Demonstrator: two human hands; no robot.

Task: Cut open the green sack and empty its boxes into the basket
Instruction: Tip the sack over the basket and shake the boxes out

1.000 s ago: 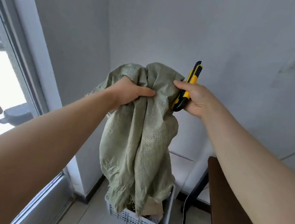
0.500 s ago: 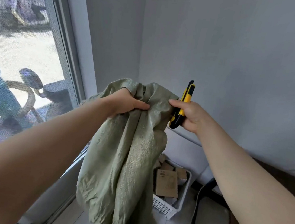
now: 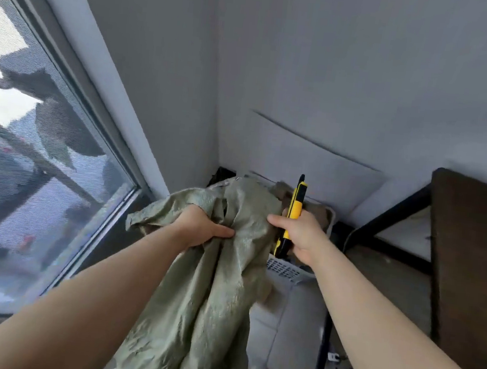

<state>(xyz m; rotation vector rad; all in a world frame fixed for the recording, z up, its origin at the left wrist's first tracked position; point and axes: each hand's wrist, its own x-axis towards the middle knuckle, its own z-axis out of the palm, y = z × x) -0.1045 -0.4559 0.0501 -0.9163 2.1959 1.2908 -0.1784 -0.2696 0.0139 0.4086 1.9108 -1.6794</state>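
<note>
So, the left hand point(image 3: 201, 228) has its fingers bunched tight round a fold near the top of the green sack point(image 3: 207, 301). The sack hangs limp, hiding the left side of the white basket point(image 3: 284, 269) in the floor's corner. The right hand point(image 3: 303, 236) is closed round an upright yellow utility knife point(image 3: 296, 205), thumb touching the sack. Blurred brown shapes in the basket are probably boxes point(image 3: 320, 219). A dark table point(image 3: 469, 270) stands just right.
</note>
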